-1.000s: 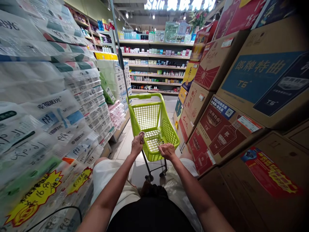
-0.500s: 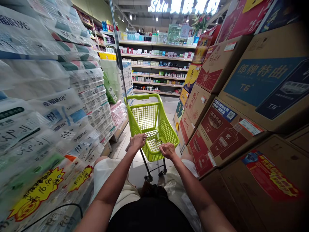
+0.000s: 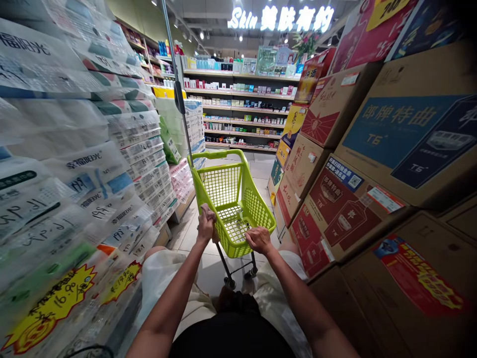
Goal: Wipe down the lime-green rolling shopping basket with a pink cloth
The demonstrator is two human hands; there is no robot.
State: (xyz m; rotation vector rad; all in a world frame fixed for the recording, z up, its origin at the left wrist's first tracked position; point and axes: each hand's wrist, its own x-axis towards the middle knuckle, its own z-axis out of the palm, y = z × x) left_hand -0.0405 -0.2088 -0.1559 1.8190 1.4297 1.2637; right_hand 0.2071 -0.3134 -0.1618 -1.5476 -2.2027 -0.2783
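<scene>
A lime-green shopping cart (image 3: 261,201) with a lattice basket stands between my knees, its near rim facing me. My left hand (image 3: 205,226) is closed around a crumpled pinkish-grey cloth (image 3: 215,234) and presses it against the basket's left outer side. The fingertips are partly hidden by the cloth. On the near right corner, my right hand (image 3: 260,239) has its fingers curled over the rim. A few small things lie at the basket's bottom, too small to name. The long metal pole (image 3: 171,47) rises from the cart's far left corner.
Plastic-wrapped tissue packs (image 3: 85,164) are piled high on the left, with yellow price signs (image 3: 55,301). Stacked cardboard boxes (image 3: 395,134) wall in the right side. Shelves of cosmetics (image 3: 242,92) stand at the back, beyond the tiled floor (image 3: 188,233).
My left hand has moved with the cloth from the basket's near left rim to its outer left side, turning upright. My right hand stays on the rim.
</scene>
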